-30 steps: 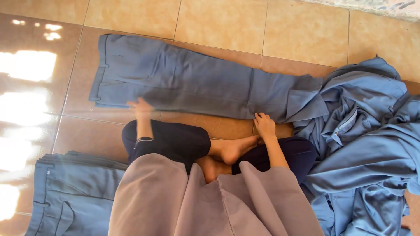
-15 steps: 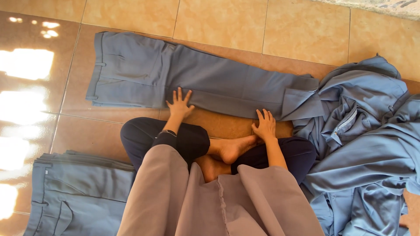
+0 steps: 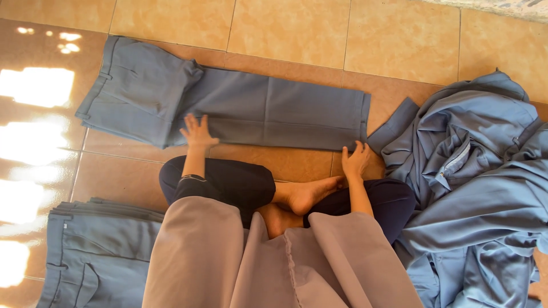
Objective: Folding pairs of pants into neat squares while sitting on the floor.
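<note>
Where the tiled floor (image 3: 297, 34) lies before you, a heap of blue garments (image 3: 474, 188) fills the right and folded trousers (image 3: 91, 256) sit lower left. The grey-blue trousers (image 3: 240, 108) lie flat; your left hand (image 3: 198, 132) presses them, fingers spread, while your right hand (image 3: 356, 161) rests open at their folded edge.

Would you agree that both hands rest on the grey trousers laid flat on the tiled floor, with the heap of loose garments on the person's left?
Not quite: the heap lies on the person's right, as the head view shows. Both the left hand and right hand do rest on the grey trousers laid flat on the tiled floor.
</note>
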